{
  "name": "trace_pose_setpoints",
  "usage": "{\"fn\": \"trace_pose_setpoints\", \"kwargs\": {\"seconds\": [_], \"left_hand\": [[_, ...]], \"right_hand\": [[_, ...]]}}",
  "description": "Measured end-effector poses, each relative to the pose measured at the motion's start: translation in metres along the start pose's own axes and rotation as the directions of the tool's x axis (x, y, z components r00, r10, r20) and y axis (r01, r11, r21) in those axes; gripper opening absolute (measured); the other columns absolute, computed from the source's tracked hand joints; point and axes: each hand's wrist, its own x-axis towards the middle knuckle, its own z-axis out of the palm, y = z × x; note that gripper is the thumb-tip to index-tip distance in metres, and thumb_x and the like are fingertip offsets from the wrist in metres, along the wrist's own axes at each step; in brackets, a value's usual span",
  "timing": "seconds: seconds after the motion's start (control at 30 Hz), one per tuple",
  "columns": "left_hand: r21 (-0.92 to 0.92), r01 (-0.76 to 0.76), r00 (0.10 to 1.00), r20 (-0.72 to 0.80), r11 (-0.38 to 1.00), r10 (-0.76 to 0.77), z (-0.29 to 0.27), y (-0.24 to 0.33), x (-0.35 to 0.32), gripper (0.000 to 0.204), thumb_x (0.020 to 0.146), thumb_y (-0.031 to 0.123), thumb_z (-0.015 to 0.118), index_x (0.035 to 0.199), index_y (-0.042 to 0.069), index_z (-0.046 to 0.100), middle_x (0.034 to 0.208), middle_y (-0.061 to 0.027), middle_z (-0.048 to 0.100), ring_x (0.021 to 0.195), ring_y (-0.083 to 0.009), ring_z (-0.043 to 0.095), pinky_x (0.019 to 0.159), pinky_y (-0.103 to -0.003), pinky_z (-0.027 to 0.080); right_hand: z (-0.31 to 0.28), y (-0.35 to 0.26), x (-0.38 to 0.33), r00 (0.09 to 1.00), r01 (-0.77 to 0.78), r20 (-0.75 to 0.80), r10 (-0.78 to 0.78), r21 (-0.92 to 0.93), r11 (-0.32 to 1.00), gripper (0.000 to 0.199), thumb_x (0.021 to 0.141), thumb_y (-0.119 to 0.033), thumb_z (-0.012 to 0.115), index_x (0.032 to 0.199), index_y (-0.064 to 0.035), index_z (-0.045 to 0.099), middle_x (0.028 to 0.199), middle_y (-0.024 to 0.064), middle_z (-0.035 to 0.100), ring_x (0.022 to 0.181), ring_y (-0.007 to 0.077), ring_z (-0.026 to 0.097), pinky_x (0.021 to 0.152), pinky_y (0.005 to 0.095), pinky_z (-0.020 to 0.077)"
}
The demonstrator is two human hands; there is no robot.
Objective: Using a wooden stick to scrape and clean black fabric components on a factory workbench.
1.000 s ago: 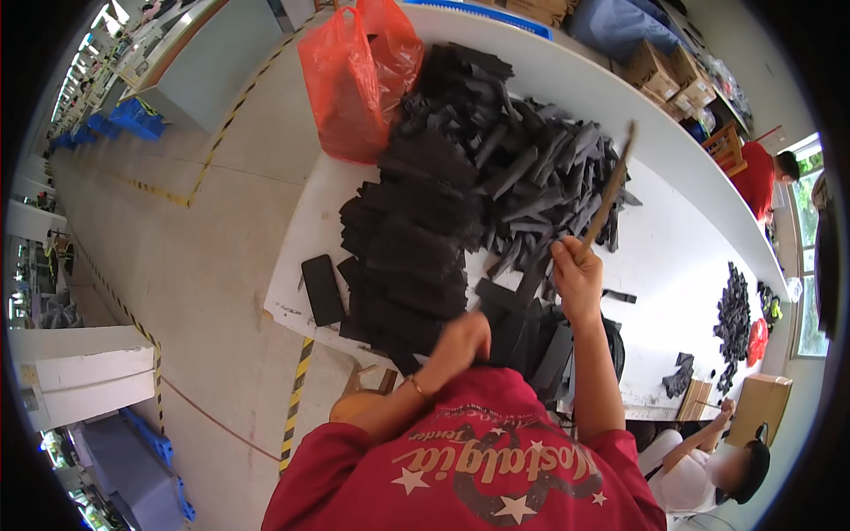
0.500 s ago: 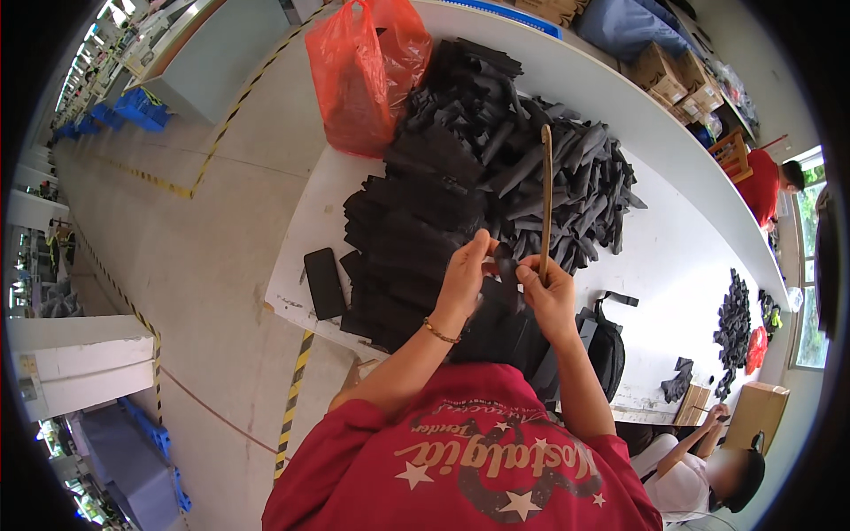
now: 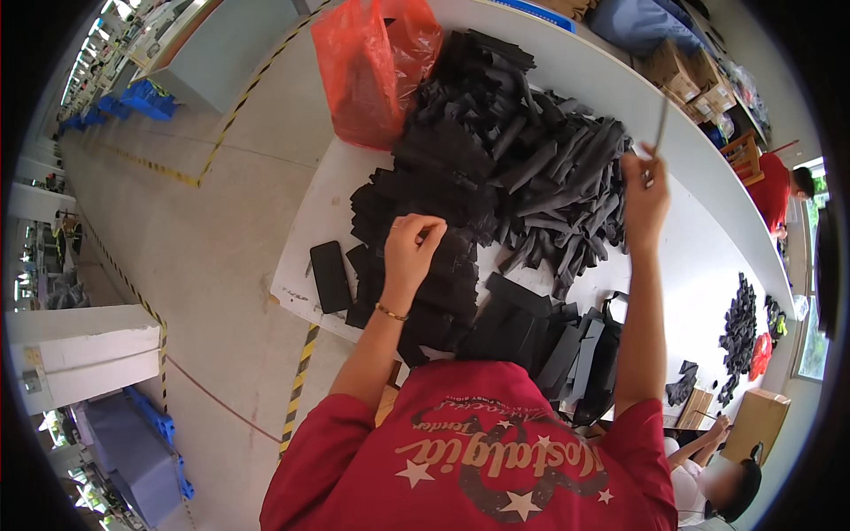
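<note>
My right hand (image 3: 644, 190) is raised over the white table (image 3: 699, 257) and pinches a thin stick (image 3: 660, 124) that points up and away. My left hand (image 3: 413, 248) rests with curled fingers on a stack of flat black pieces (image 3: 434, 265) near the table's left end; whether it grips one is unclear. A big heap of rolled black strips (image 3: 549, 168) lies beyond both hands. More flat black pieces (image 3: 549, 336) sit close to my red shirt.
A red plastic bag (image 3: 372, 66) stands at the table's far left corner. A black flat slab (image 3: 329, 276) lies alone at the left edge. Small dark heaps (image 3: 739, 327) lie further right, where another person (image 3: 726, 478) sits. Yellow-black tape marks the floor (image 3: 177, 230).
My right hand has swung the stick from the middle out to the right and higher. My left hand has left the stick and dropped onto the flat black stack.
</note>
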Motion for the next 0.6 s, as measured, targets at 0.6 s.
{"fn": "trace_pose_setpoints", "kwargs": {"seconds": [0.6], "left_hand": [[0.296, -0.48, 0.834, 0.447, 0.826, 0.324, -0.01, -0.027, 0.028, 0.004, 0.076, 0.013, 0.07, 0.08, 0.013, 0.069, 0.088, 0.0026, 0.055, 0.098, -0.02, 0.049, 0.082, -0.035, 0.039]], "right_hand": [[-0.036, 0.055, -0.152, 0.723, 0.251, 0.689, -0.048, -0.198, 0.947, 0.014, 0.085, -0.016, 0.063, 0.096, -0.0094, 0.067, 0.073, 0.0094, 0.062, 0.064, 0.0284, 0.062, 0.058, 0.0371, 0.0487]]}}
